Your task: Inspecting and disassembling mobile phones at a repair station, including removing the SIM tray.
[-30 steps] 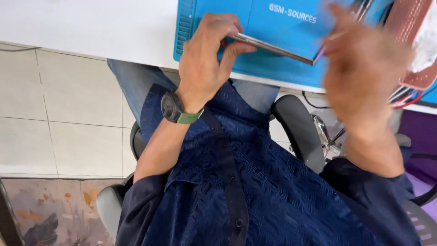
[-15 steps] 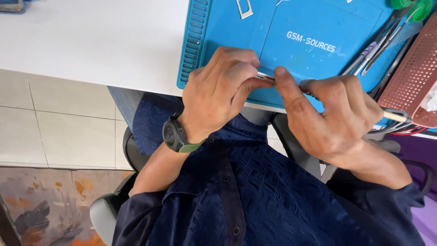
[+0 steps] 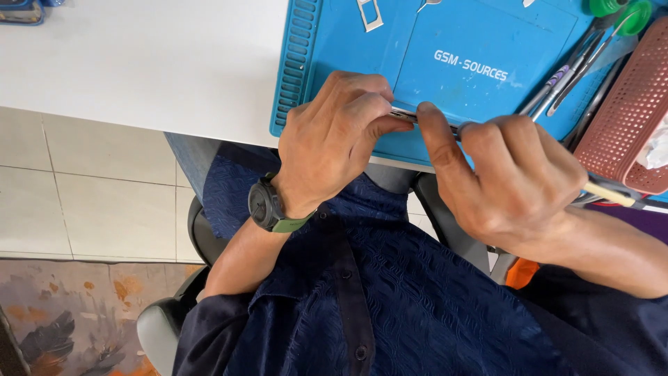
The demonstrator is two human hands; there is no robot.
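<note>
My left hand [image 3: 334, 136] and my right hand [image 3: 508, 177] both grip a thin flat dark device [image 3: 403, 116], seen edge-on, over the near edge of a blue work mat [image 3: 480, 42]. Only a short strip of the device shows between the two hands. My left thumb and fingers pinch its left end. The thumb of my right hand presses along its edge, and a slim tool with a pale tip [image 3: 609, 193] sticks out from under that hand to the right. A dark watch on a green strap [image 3: 268, 207] sits on my left wrist.
The mat lies on a white table [image 3: 139, 63]. Tweezers and thin tools [image 3: 563, 80] rest at the mat's right side, beside a reddish perforated basket [image 3: 619, 118]. Small metal parts [image 3: 369, 14] lie at the mat's far edge. Tiled floor and a patterned rug [image 3: 62, 313] are below.
The view has dropped from high over the table and steadied. My right hand came down from a raised, blurred position and closed on the device next to my left hand.
</note>
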